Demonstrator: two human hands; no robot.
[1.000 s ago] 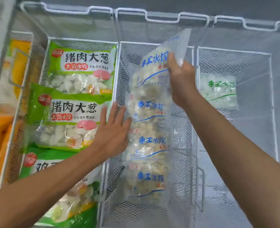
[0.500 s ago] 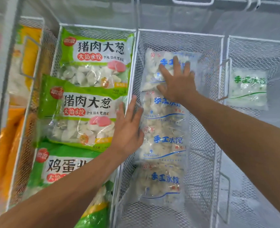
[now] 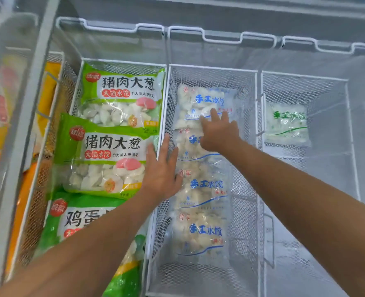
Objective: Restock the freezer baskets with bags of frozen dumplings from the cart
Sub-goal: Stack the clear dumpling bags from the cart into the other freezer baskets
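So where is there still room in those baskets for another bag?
Most room is in the right basket, bare mesh in front of its one green-lettered bag. The middle basket has a bare strip right of its blue-lettered bags. The left basket is packed with green bags.

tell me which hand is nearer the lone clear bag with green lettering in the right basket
Right. The right hand lies in the middle basket, beside the clear green-lettered bag; the left hand is farther left.

Open mesh right of the clear bags [image 3: 200, 189]; green bags [image 3: 113, 155] fill the left basket [image 3: 78, 67].
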